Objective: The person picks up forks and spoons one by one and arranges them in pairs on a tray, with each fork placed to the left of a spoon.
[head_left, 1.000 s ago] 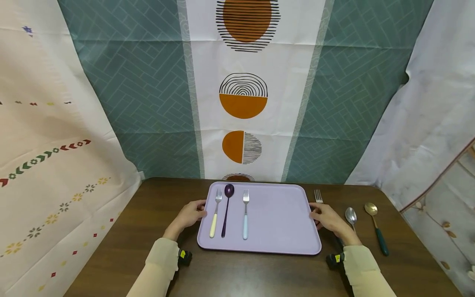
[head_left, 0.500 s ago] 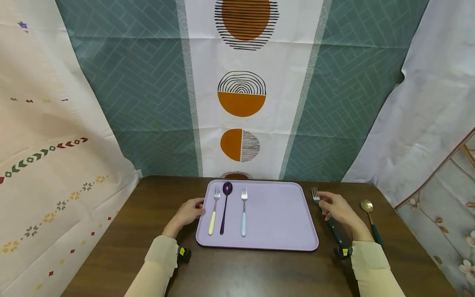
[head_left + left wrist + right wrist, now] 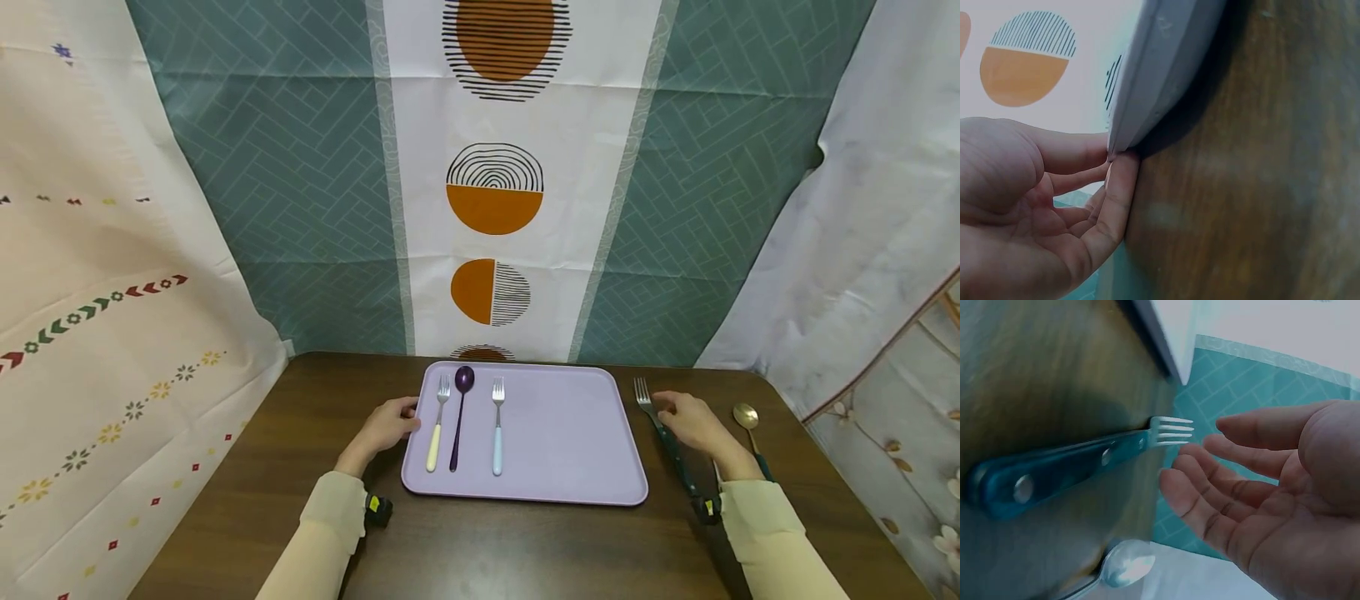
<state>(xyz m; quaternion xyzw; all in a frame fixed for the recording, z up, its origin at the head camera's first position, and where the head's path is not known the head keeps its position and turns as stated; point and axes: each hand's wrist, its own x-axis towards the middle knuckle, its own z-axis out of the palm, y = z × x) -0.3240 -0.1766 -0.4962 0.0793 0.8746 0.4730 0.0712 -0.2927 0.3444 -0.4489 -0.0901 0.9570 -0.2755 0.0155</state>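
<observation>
A lilac tray (image 3: 570, 442) lies on the brown table. It carries a yellow-handled fork (image 3: 435, 427), a purple spoon (image 3: 458, 421) and a light-blue-handled fork (image 3: 497, 429), side by side at its left. My left hand (image 3: 390, 425) rests at the tray's left edge; in the left wrist view its fingertips (image 3: 1121, 178) touch the rim of the tray (image 3: 1160, 69). My right hand (image 3: 686, 419) hovers with loose fingers just over a dark-handled fork (image 3: 670, 446) that lies right of the tray. In the right wrist view the hand (image 3: 1254, 494) is spread beside the fork (image 3: 1079, 469), holding nothing.
A gold spoon with a green handle (image 3: 747, 418) lies right of my right hand. A silver spoon bowl (image 3: 1124, 565) shows beside the dark fork in the right wrist view. Patterned cloth hangs behind the table and at both sides.
My right hand has left the tray's right edge and moved right and a little back, over the dark-handled fork. The left hand stays at the tray's left edge.
</observation>
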